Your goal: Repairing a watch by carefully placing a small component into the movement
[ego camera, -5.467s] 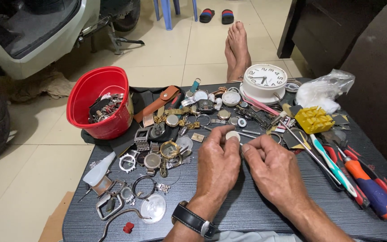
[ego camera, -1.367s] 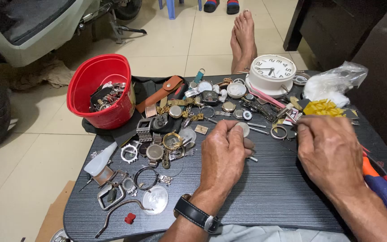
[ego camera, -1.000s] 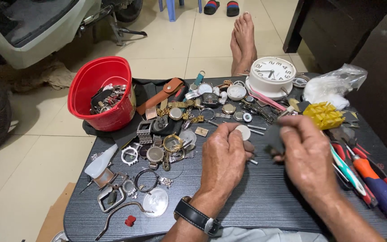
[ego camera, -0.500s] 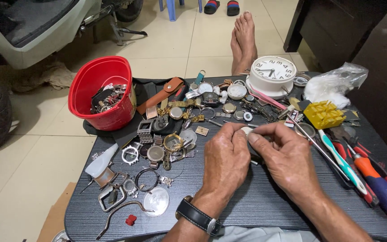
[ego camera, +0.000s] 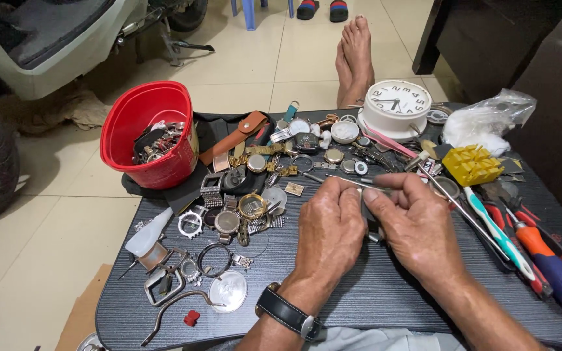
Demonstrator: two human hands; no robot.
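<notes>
Metal glints between the fingertips where the left hand (ego camera: 330, 227) and right hand (ego camera: 417, 227) meet, both pinched narrow on a small watch part (ego camera: 367, 207) held just above the dark slatted table (ego camera: 372, 299). Best worked low over the table, with a light grip, clear of the loose watch cases (ego camera: 229, 221).

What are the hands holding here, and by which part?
Both hands, left hand and right hand, pinch something small between their fingertips; it is hidden by the fingers, so the thing and the grip point cannot be told.
</notes>
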